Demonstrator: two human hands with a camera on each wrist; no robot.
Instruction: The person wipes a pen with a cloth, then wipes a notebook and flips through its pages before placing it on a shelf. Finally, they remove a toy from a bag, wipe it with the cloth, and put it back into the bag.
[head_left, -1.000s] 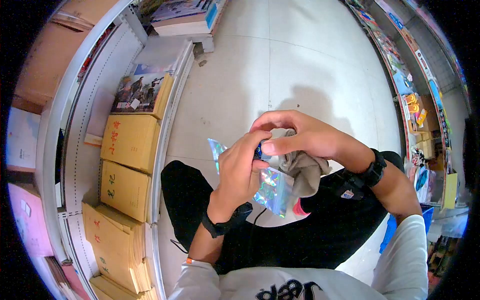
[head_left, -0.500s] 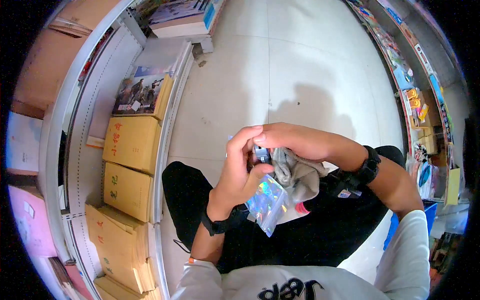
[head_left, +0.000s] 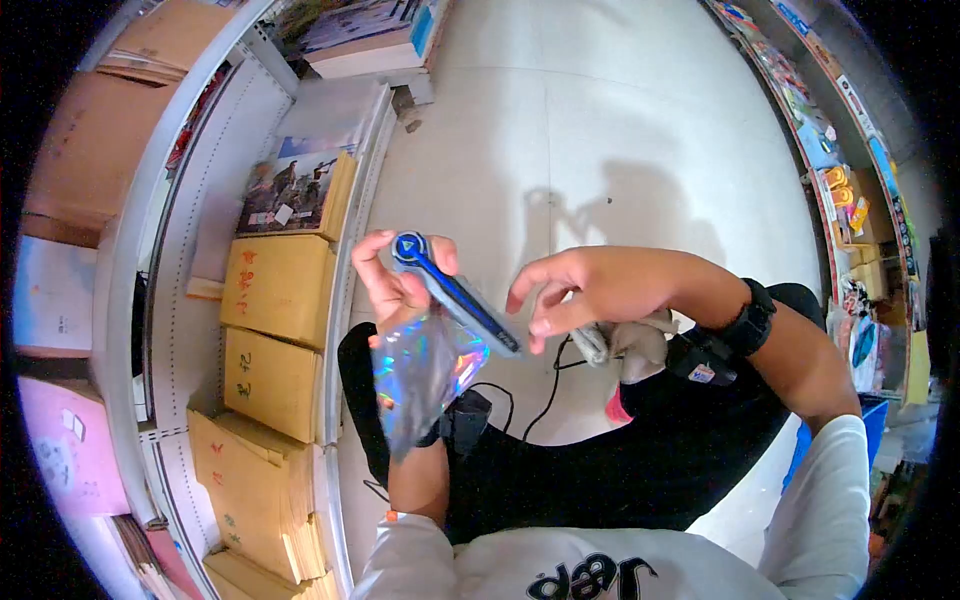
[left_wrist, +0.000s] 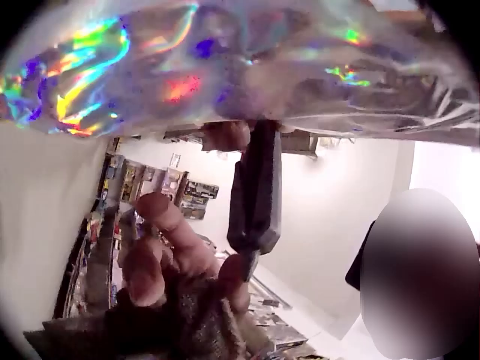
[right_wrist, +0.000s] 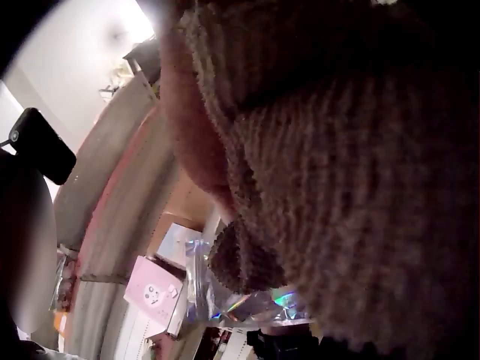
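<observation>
In the head view my left hand [head_left: 400,285] pinches a slim blue-and-grey tool [head_left: 455,295] near its round end, which bears a small triangle mark. The tool slants down to the right; its dark body [left_wrist: 257,191] also shows in the left wrist view. A shiny rainbow-film bag [head_left: 425,370] hangs from the same hand. Beside the tool's lower end is my right hand [head_left: 600,290], with thumb and index finger spread. It holds a bunched grey-brown ribbed cloth [head_left: 640,345] under the palm. That cloth [right_wrist: 322,202] fills much of the right wrist view.
Shelving at my left holds stacks of tan notebooks [head_left: 280,285] and cardboard boxes [head_left: 95,140]. Packaged goods line the shelf [head_left: 840,190] at my right. Black cords [head_left: 530,415] lie on the pale tiled floor [head_left: 480,140] between my crossed legs.
My hands have moved apart, the left going up and left with the tool and bag. The tool, mostly hidden between both hands before, now shows at full length. The cloth stays with my right hand.
</observation>
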